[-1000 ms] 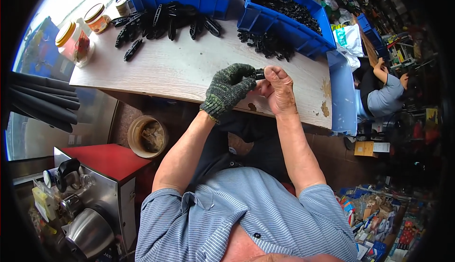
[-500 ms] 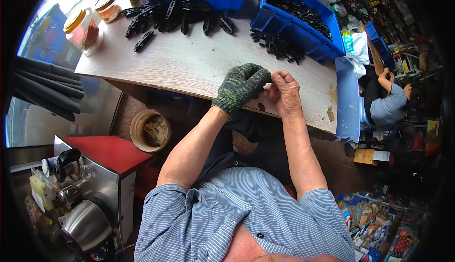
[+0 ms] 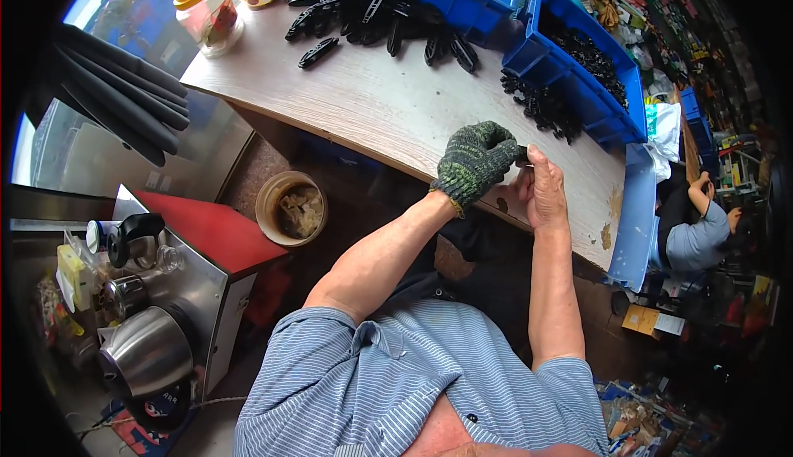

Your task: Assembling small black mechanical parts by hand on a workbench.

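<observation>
My left hand (image 3: 477,164), in a dark green and black knitted glove, is closed in a pinch over the front edge of the table. A small dark piece (image 3: 522,157) shows at its fingertips; most of it is hidden by the glove. Close beside it is my bare right hand (image 3: 545,192), thumb raised against that piece and fingers curled, partly blurred. What the right fingers hold, if anything, cannot be made out. Beyond the hands, a heap of small black plastic parts (image 3: 541,108) lies on the wooden table (image 3: 372,97). Farther left are several long oval black plastic pieces (image 3: 388,15).
Two blue bins (image 3: 574,73) holding black parts stand at the table's back. Lidded jars (image 3: 206,15) sit at its far left. Below are a bucket (image 3: 268,213) and a red-topped cabinet (image 3: 202,230) beside a steel kettle (image 3: 153,358). Another person (image 3: 698,238) sits at the right.
The whole scene has shifted right and turned slightly in the picture as the head moved. Both hands stay together at the table edge, and the small dark piece between them now shows.
</observation>
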Available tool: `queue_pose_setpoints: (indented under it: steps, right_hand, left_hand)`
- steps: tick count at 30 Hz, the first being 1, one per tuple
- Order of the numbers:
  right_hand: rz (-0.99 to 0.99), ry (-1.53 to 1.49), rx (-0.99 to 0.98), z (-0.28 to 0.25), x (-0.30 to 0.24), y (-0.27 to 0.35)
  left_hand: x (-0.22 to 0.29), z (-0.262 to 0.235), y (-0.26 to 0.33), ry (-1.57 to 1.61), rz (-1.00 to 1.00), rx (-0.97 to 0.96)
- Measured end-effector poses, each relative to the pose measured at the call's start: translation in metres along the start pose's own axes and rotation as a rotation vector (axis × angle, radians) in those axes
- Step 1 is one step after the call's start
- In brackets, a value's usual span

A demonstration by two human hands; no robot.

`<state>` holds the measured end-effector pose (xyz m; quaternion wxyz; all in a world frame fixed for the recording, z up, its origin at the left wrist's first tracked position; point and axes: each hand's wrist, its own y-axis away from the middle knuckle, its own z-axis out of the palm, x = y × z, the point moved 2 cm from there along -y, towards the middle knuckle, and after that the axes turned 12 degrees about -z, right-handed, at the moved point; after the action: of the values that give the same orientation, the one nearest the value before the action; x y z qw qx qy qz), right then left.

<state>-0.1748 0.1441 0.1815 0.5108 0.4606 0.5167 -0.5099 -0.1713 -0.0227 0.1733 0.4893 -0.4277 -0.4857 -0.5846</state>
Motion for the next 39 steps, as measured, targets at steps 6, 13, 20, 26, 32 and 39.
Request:
queue_pose_setpoints:
  steps: [6,13,20,26,32,39]
  right_hand:
    - [-0.113,0.056,-0.025,0.004,0.002,0.005]
    - [-0.077,-0.225,0.104,-0.005,-0.007,0.011]
    - [-0.026,-0.219,0.738,-0.118,-0.028,-0.006]
    - [0.043,-0.042,0.703,-0.142,-0.015,-0.016]
    - [0.163,0.151,0.532,-0.112,-0.015,-0.049]
    - [0.235,0.421,0.517,-0.095,-0.016,-0.077]
  left_hand:
    - [0.000,0.003,0.002,-0.015,0.022,-0.038]
    - [0.011,-0.053,0.005,-0.224,0.344,0.348]
    - [0.050,-0.239,-0.038,-1.143,0.098,1.186]
    - [0.057,-0.233,-0.041,-1.228,-0.085,0.881]
    - [0.043,-0.198,-0.019,-1.074,0.169,0.720]
    - [0.027,-0.128,-0.009,-1.160,0.506,0.474]
